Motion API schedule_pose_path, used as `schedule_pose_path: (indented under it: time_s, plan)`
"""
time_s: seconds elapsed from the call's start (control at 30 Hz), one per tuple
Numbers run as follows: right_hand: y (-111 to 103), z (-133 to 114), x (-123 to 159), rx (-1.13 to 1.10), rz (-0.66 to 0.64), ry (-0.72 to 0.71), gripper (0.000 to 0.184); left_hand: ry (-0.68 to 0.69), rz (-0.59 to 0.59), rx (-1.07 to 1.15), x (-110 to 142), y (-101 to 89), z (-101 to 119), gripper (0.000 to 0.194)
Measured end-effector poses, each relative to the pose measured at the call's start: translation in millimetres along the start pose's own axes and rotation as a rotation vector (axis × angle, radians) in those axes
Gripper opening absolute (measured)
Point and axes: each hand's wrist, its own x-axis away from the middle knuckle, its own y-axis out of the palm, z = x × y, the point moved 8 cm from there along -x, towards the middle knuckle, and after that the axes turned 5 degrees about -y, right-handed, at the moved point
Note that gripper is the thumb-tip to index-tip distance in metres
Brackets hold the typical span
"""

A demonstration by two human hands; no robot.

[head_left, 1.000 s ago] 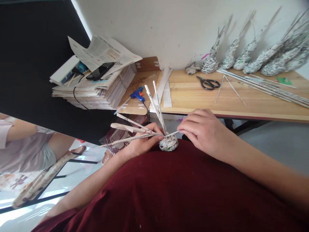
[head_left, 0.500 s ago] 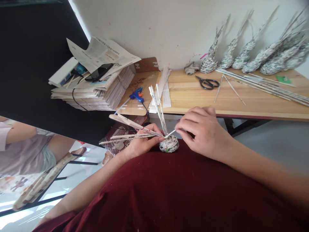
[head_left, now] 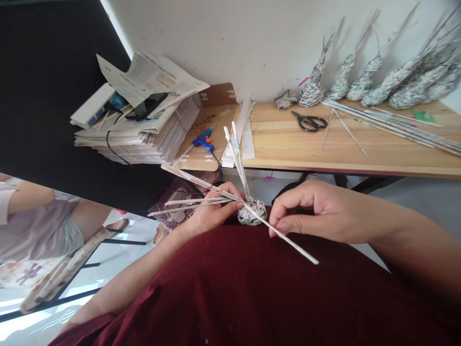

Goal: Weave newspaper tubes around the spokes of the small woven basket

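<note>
A small woven ball of rolled newspaper (head_left: 252,215) rests against my dark red shirt, with several paper spokes (head_left: 236,154) sticking up and out to the left. My left hand (head_left: 211,211) is closed on the left-pointing spokes just beside the ball. My right hand (head_left: 317,211) pinches a thin white paper tube (head_left: 288,239) between thumb and forefinger; the tube runs from the ball down to the right, across my shirt.
A wooden table (head_left: 288,144) ahead holds black scissors (head_left: 309,121), loose paper tubes (head_left: 396,127), several woven paper cones (head_left: 370,81) along the wall and a blue glue gun (head_left: 203,141). A newspaper stack (head_left: 140,129) lies at left. Another person's arm (head_left: 43,211) shows at far left.
My right hand has swung the thin paper tube from pointing right and level to slanting down across my shirt, and has moved lower and to the right. My left hand has held still.
</note>
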Motion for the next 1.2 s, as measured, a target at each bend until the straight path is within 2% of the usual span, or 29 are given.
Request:
schedule_pose_path:
  time_s: [0.07, 0.13, 0.2, 0.3, 0.4, 0.57, 0.67, 0.87, 1.0, 1.2]
  plan:
    - [-4, 11, -5, -0.074, 0.094, 0.013, 0.022, 0.001, -0.013, 0.014, 0, 1.7, 0, 0.029]
    - [-13, 26, -11, -0.021, 0.311, 0.045, 0.017, 0.005, -0.021, 0.008, 0, 3.0, 1, 0.028]
    - [-12, 33, -18, 0.069, 0.411, 0.012, 0.022, 0.017, -0.021, -0.012, 0, 3.4, 2, 0.027]
    - [-2, 28, -30, 0.179, 0.399, -0.106, 0.015, 0.029, -0.019, -0.044, 0, 3.0, 1, 0.026]
    - [1, 26, -34, 0.159, 0.4, -0.111, 0.005, 0.033, -0.003, -0.08, 0, 2.0, -2, 0.026]
    - [-2, 35, -32, 0.065, 0.479, -0.016, 0.014, -0.023, 0.033, -0.007, 0, 2.4, -6, 0.028]
    - [-2, 40, -29, 0.052, 0.482, -0.013, 0.013, -0.05, 0.052, 0.015, 1, 3.6, -4, 0.027]
    - [-3, 29, -21, 0.125, 0.438, -0.157, 0.004, -0.068, 0.051, -0.023, 2, 5.7, -2, 0.025]
    - [-3, 18, -18, 0.258, 0.463, -0.272, 0.009, -0.084, 0.075, 0.023, -1, 4.8, -4, 0.025]
    - [-5, 18, -17, 0.377, 0.516, -0.284, 0.014, -0.104, 0.112, 0.015, -2, 1.6, -3, 0.026]
